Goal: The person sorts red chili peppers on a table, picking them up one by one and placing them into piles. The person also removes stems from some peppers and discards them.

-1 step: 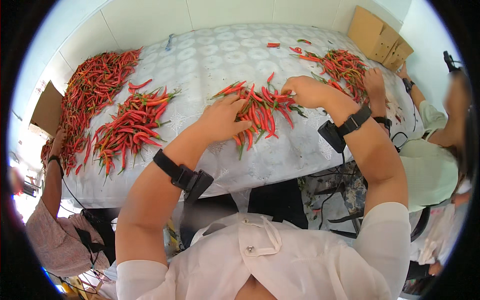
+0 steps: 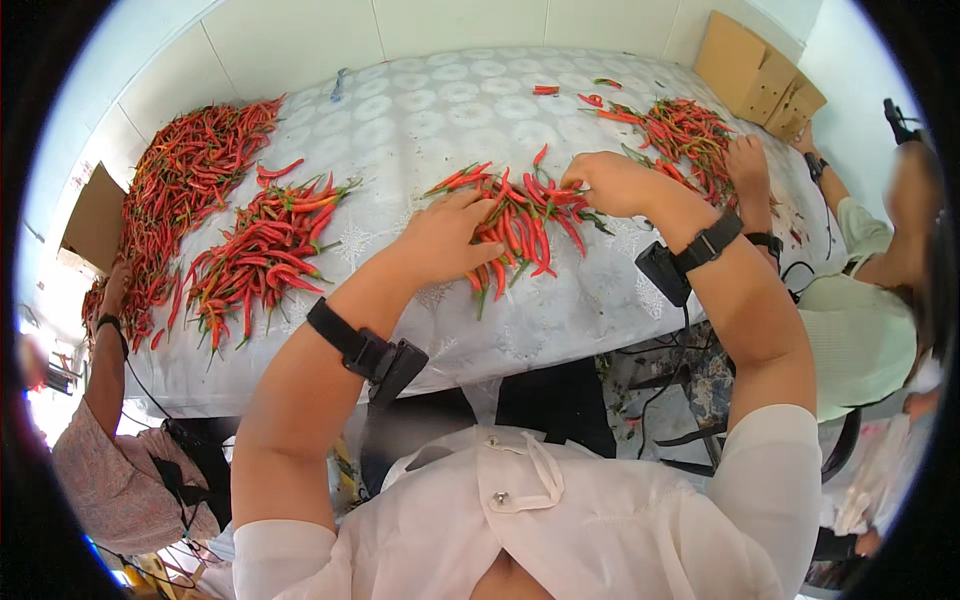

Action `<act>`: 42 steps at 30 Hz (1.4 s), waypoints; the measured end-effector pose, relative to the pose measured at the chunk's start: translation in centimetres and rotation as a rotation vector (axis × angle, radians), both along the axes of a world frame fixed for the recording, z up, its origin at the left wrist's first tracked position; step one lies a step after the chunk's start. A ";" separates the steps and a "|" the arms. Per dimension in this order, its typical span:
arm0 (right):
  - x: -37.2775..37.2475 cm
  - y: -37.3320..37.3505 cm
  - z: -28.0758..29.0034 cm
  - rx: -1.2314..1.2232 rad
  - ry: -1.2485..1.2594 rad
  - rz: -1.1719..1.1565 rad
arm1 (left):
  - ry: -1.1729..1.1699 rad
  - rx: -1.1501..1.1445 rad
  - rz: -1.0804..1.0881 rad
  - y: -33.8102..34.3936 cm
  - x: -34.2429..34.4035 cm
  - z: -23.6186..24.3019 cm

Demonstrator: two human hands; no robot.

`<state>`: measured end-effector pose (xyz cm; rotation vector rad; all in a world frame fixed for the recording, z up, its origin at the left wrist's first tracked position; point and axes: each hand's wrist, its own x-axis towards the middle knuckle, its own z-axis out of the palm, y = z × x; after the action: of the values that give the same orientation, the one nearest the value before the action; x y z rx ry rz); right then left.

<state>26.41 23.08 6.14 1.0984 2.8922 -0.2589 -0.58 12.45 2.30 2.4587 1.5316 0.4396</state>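
A small pile of red chili peppers (image 2: pixel 518 232) with green stems lies on the table in front of me. My left hand (image 2: pixel 440 238) rests at the pile's left side, thumb and fingers apart, touching the peppers. On the opposite side, my right hand (image 2: pixel 612 184) is closed in a pinch above the peppers at the right edge. Whatever its fingertips hold, if anything, is hidden. Both my wrists wear black straps with small boxes.
A patterned plastic cloth (image 2: pixel 430 115) covers the table. Left lie a medium chili heap (image 2: pixel 265 255) and a large one (image 2: pixel 190 165); another heap (image 2: pixel 690 135) lies right. Cardboard boxes (image 2: pixel 750 75) stand at both ends. Co-workers' arms (image 2: pixel 752 185) reach in from both sides.
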 end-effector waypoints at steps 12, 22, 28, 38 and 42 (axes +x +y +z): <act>-2.5 -1.7 -2.0 0.225 0.024 -0.011 | 0.020 0.103 -0.134 -3.6 0.0 0.1; -2.2 -0.5 2.9 0.015 0.302 -0.174 | 0.062 0.147 -0.011 -6.4 -1.4 0.6; -4.9 0.4 4.5 0.080 0.162 -0.051 | 0.021 0.140 -0.012 -7.5 -2.0 -0.1; -14.6 -1.6 7.6 -0.287 0.781 0.096 | -0.006 0.160 0.059 -9.5 -0.9 -0.1; -11.9 -1.9 3.9 -0.204 0.078 0.142 | -0.015 0.218 0.063 -10.2 -1.1 -0.8</act>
<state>14.56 21.22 10.02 0.8662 2.9113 -0.5874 -1.72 2.23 1.55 2.5641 1.6372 0.6675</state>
